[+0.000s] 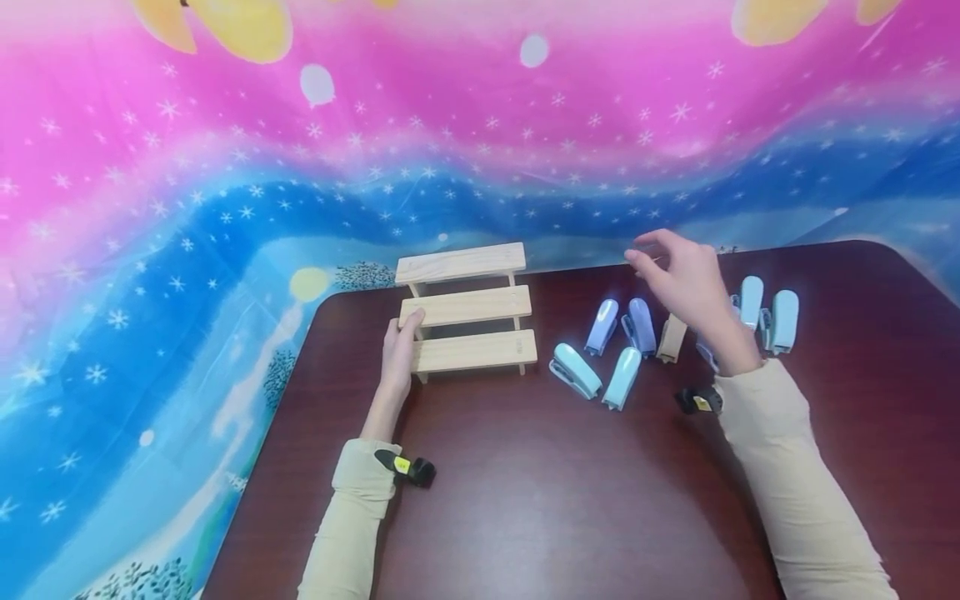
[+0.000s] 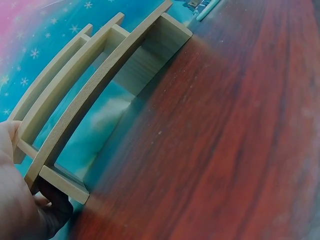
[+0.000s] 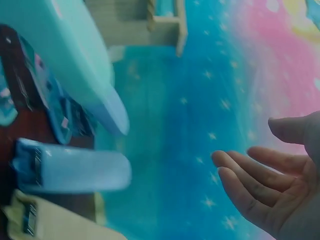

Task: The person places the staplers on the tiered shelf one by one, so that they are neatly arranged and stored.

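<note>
A pale wooden three-step shelf (image 1: pixel 472 307) stands near the table's back edge, and its steps look bare. My left hand (image 1: pixel 397 358) grips its left end, thumb over the middle step; in the left wrist view the fingers (image 2: pixel 55 207) curl under the lower step's end. To the right, my right hand (image 1: pixel 686 279) hovers above a group of staplers, fingers loosely bent and holding nothing. Among them are a mint stapler (image 1: pixel 622 379), another mint stapler (image 1: pixel 576 370), a lavender stapler (image 1: pixel 602 327), a purple-blue stapler (image 1: pixel 641 327) and a beige stapler (image 1: pixel 672 338), partly covered by the hand.
Farther right stand more mint staplers (image 1: pixel 785 321), with something bluish partly hidden behind the right wrist. The dark red-brown table (image 1: pixel 562 500) has a rounded back edge. A pink and blue patterned cloth (image 1: pixel 465 150) hangs right behind it. Each wrist wears a black strap camera (image 1: pixel 408 468).
</note>
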Motion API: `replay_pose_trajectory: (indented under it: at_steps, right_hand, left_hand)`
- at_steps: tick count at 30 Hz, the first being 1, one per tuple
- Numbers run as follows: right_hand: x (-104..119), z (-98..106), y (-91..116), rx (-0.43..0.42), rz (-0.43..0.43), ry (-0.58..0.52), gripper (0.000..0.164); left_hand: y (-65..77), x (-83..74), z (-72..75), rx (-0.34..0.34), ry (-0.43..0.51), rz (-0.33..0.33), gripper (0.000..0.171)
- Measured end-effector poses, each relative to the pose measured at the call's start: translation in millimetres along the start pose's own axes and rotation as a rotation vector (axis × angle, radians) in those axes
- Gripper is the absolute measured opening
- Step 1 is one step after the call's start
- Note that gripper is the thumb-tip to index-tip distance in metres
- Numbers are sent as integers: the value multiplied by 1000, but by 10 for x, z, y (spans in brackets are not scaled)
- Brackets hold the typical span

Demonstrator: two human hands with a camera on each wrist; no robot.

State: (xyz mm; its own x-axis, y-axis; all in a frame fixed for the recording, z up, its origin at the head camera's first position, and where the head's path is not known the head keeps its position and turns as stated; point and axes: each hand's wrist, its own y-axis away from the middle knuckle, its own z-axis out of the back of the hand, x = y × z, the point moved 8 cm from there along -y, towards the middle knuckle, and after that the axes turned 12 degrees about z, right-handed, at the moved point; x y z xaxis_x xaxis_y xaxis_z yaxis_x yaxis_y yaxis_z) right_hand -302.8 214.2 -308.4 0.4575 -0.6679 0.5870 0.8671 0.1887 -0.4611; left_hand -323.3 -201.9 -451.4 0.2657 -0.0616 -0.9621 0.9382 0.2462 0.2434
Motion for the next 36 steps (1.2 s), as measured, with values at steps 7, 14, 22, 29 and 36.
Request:
replay_pose_trajectory:
  at_steps: [7, 14, 22, 29, 36]
  right_hand:
    - [5, -376, -43, 90, 24, -25, 47]
    - [-40, -747, -14, 255, 31, -23, 51]
    - [-54, -994, 41, 369, 42, 23, 48]
    - [-32, -1055, 56, 403, 93, 89, 42]
    - [-74, -1099, 85, 453, 92, 159, 51]
  left_hand:
    - [-11, 6, 4, 1, -8, 1, 48]
    - [-14, 21, 24, -11, 4, 6, 48]
    - [-4, 13, 24, -28, -12, 3, 46]
    - [2, 13, 21, -20, -3, 0, 47]
    - [0, 9, 29, -20, -7, 0, 47]
